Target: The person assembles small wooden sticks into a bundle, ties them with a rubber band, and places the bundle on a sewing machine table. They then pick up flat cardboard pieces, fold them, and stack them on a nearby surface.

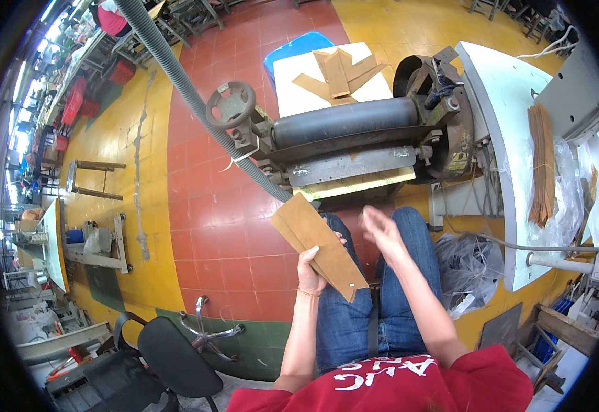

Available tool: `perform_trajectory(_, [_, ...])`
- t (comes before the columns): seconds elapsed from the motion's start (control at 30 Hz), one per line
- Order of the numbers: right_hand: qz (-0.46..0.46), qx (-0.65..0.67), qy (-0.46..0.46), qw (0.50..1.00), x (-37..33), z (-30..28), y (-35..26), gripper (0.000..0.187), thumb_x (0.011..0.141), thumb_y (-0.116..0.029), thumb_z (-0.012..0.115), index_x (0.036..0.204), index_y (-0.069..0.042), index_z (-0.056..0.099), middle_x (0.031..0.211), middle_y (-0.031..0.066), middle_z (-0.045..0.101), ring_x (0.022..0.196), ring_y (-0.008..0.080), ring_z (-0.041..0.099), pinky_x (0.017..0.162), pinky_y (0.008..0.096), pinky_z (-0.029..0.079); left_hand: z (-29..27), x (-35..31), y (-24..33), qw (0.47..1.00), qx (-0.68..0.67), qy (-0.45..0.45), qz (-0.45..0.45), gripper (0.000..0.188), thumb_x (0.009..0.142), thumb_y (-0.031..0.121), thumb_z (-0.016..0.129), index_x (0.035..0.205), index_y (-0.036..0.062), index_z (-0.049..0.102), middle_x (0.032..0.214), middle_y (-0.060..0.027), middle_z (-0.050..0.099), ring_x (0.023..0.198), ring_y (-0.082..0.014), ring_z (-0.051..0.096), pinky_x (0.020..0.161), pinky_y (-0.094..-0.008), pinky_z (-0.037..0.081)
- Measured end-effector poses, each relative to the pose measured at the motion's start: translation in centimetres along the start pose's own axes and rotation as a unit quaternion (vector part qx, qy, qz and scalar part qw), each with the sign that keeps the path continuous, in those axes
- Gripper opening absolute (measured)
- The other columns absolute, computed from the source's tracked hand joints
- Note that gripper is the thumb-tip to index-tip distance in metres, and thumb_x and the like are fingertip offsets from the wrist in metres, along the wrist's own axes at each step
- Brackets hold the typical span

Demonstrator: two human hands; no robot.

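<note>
My left hand (309, 275) grips a small stack of long, flat brown leather-like pieces (320, 247), thumb on top and fingers underneath, above my lap. The pieces overlap slightly out of line. My right hand (380, 230) is raised to the right of the stack, apart from it and near the front of the machine; its fingers are smeared by motion. Ahead stands a roller machine with a dark roller (344, 122), a metal front plate (351, 163) and a handwheel (231, 105) at its left. Behind the roller, more brown pieces (339, 74) lie criss-crossed on a white board (289, 96).
A bundle of brown strips (541, 165) lies on the white table (502, 137) at the right. A grey ribbed hose (169, 65) runs down to the machine's left. Below the table sits a clear plastic bag (468, 268). A black chair (176, 357) stands behind me at the left.
</note>
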State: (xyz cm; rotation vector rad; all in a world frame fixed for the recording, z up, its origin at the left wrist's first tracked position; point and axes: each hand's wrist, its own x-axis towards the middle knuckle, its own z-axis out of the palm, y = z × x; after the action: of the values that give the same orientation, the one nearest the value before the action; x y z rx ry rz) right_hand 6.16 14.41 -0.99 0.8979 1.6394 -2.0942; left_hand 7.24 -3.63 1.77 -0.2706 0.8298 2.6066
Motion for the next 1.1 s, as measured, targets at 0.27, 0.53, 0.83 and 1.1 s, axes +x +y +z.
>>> perform_trajectory(0.27, [-0.225, -0.233, -0.05, 0.945, -6.4, 0.7, -1.4, 0.039, 0.073, -0.024, 0.081, 0.099, 0.002, 0.068, 0.087, 0.0073, 0.068, 0.078, 0.0149, 0.066, 0.067, 0.0261, 0.052, -0.1, 0.5, -0.7, 0.995, 0.066, 0.071, 0.006, 0.049, 0.086, 0.01, 0.06, 0.131, 0.0005, 0.042, 0.119, -0.0145, 0.056, 0.11, -0.0251, 0.057, 0.094, -0.0396, 0.049])
perform_trajectory(0.53, [-0.296, -0.136, 0.04, 0.945, -5.3, 1.0, -0.7, 0.025, 0.083, -0.016, 0.072, 0.099, 0.002, 0.067, 0.089, 0.0061, 0.069, 0.079, 0.0129, 0.065, 0.067, 0.0245, 0.051, 0.6, 0.8, 0.0, 0.993, 0.044, 0.105, 0.016, 0.056, 0.087, 0.015, 0.059, 0.136, 0.0026, 0.036, 0.124, -0.0137, 0.053, 0.111, -0.0248, 0.056, 0.093, -0.0396, 0.049])
perform_trajectory(0.83, [-0.079, 0.04, 0.076, 0.993, -0.9, -3.1, 1.6, 0.022, 0.091, -0.021, 0.065, 0.101, -0.002, 0.062, 0.077, 0.0041, 0.068, 0.051, 0.0047, 0.053, 0.043, 0.019, 0.035, -0.7, -0.2, 0.3, 0.996, 0.033, 0.079, 0.021, 0.064, 0.084, 0.021, 0.057, 0.14, 0.0028, 0.032, 0.122, -0.0166, 0.053, 0.106, -0.0259, 0.058, 0.087, -0.0383, 0.052])
perform_trajectory(1.1, [-0.153, 0.134, 0.018, 0.979, 4.6, 1.1, -2.5, 0.051, 0.09, -0.029, 0.065, 0.127, 0.001, 0.049, 0.111, 0.0076, 0.06, 0.09, 0.0096, 0.057, 0.075, 0.0248, 0.047, -0.8, -0.9, -0.3, 0.999, -0.012, 0.043, -0.002, 0.066, 0.083, 0.026, 0.057, 0.139, 0.0027, 0.033, 0.115, -0.0167, 0.055, 0.104, -0.0276, 0.058, 0.088, -0.0406, 0.051])
